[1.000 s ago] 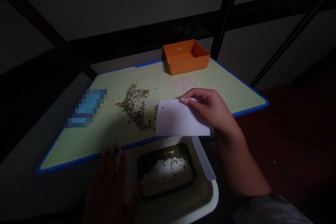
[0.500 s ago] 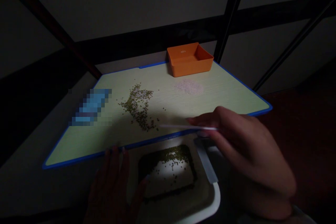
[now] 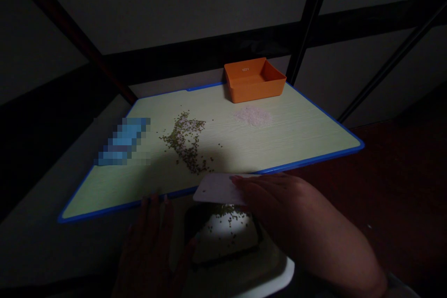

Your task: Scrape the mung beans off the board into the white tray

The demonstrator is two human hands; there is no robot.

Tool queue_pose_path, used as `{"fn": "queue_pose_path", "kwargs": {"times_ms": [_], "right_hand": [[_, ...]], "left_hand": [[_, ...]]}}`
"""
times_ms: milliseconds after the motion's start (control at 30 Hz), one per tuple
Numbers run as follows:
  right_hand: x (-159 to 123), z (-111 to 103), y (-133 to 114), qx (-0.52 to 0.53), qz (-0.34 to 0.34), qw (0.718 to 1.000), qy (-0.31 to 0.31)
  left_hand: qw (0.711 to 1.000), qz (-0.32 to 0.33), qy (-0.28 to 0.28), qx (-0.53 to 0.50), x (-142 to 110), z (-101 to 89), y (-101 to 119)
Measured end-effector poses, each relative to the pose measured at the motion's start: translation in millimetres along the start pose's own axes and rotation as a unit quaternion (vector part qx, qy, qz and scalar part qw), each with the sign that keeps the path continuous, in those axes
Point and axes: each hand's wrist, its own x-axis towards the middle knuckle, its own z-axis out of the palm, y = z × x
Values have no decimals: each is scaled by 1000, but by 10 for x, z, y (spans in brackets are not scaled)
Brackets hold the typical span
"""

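Observation:
My right hand (image 3: 279, 209) pinches a flat pale card-like scraper (image 3: 217, 189), tilted above the far side of a white-rimmed container (image 3: 288, 272). Small green beans (image 3: 226, 214) lie inside that container, mostly along its edges. Fingers spread, my left hand (image 3: 152, 242) rests dimly lit at the container's left side, its thumb over the rim. On the pale blue-edged board (image 3: 296, 135) is a loose scatter of green beans (image 3: 183, 137) with white grains among them. A separate heap of white grains, like rice (image 3: 253, 115), sits to its right.
An orange open bin (image 3: 258, 91) stands at the board's back edge, behind the white grains. A blurred blue object (image 3: 122, 142) lies at the board's left edge. Dark-framed panels (image 3: 202, 4) rise behind, and reddish floor (image 3: 394, 186) shows at right.
My right hand has moved left and slightly down, and the scraper has turned from edge-on to showing its flat face over the container. My left hand stays where it was.

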Motion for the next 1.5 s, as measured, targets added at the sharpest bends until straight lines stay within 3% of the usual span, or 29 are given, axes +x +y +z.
{"fn": "queue_pose_path", "kwargs": {"times_ms": [367,1067,1300,1500], "right_hand": [[-7,62,18,-117,-60,990,47],[25,79,33,-117,-48,992,17],[-41,-50,30,-137,-24,989,39],[8,-27,63,-163,17,986,40]], "left_hand": [[1000,-2,-2,-5,-14,-13,10],[1000,-1,1,7,-53,9,-38],[1000,6,6,15,-35,9,-23],[1000,2,12,13,-23,-14,4]]}}
